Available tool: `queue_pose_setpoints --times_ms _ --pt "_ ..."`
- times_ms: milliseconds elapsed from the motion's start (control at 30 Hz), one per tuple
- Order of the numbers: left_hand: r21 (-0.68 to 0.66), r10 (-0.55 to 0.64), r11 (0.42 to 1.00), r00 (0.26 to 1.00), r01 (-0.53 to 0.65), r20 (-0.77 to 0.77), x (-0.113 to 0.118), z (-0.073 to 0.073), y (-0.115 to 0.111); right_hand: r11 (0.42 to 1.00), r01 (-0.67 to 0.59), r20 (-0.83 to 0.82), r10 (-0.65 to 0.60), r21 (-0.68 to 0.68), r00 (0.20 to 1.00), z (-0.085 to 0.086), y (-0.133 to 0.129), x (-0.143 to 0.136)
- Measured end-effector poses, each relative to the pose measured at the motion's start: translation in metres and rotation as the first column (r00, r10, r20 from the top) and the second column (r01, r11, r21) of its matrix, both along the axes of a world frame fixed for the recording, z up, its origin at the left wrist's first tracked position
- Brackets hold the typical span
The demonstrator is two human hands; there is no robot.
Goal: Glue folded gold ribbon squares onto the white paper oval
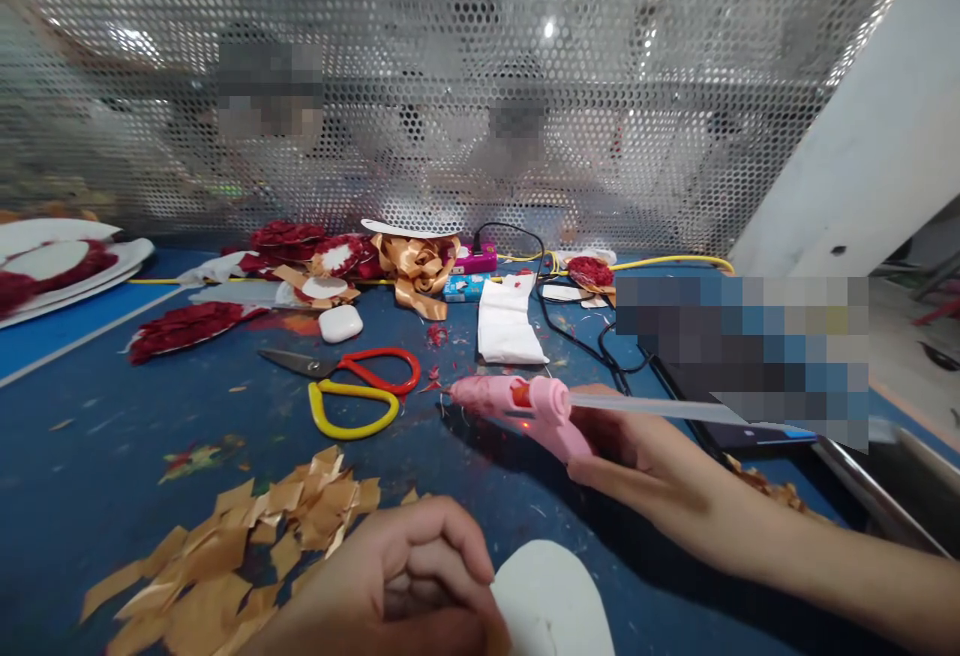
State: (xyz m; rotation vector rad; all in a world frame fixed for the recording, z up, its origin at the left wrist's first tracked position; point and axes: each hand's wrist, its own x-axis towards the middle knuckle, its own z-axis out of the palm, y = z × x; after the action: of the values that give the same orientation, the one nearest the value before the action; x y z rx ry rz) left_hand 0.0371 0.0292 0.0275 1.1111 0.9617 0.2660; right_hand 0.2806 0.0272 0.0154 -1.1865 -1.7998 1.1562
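Observation:
A pink glue gun (517,404) with a long clear glue stick (675,408) out of its back is gripped in my right hand (622,451). Its nozzle points left, above the dark blue table. At the bottom centre my left hand (420,576) is curled, its fingertips at the left edge of a white oval piece (555,601); the thumb side is cut off by the frame, and a bit of tan material shows at the fingertips. Tan ribbon scraps (225,546) lie in a heap left of my left hand.
Scissors (360,386) with red and yellow handles lie left of the nozzle. Behind are a white case (340,324), folded tissue (510,321), dark red petal pieces (195,328) and a tan ribbon bunch (420,271). A black cable (555,321) runs at centre right. Perforated metal (420,66) stands behind.

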Motion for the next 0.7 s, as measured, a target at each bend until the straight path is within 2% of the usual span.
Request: queue_pose_setpoints --times_ms 133,300,567,700 --pt "-0.018 0.014 1.000 1.000 -0.014 0.027 0.003 0.003 0.000 0.997 0.076 -0.079 -0.077 -0.019 0.994 0.003 -0.007 -0.001" --pt "-0.022 0.021 1.000 0.998 -0.019 0.064 0.003 0.002 0.000 0.995 0.102 -0.042 -0.102 -0.003 0.994 0.007 -0.012 0.001" --pt "-0.019 -0.019 1.000 0.995 0.021 0.101 0.000 -0.004 0.000 0.987 0.038 0.206 -0.071 0.159 0.976 0.002 -0.007 -0.001" --pt "-0.001 -0.019 1.000 0.997 0.019 0.074 -0.003 -0.006 0.000 0.969 0.087 0.394 -0.176 0.233 0.902 0.010 -0.010 0.015"
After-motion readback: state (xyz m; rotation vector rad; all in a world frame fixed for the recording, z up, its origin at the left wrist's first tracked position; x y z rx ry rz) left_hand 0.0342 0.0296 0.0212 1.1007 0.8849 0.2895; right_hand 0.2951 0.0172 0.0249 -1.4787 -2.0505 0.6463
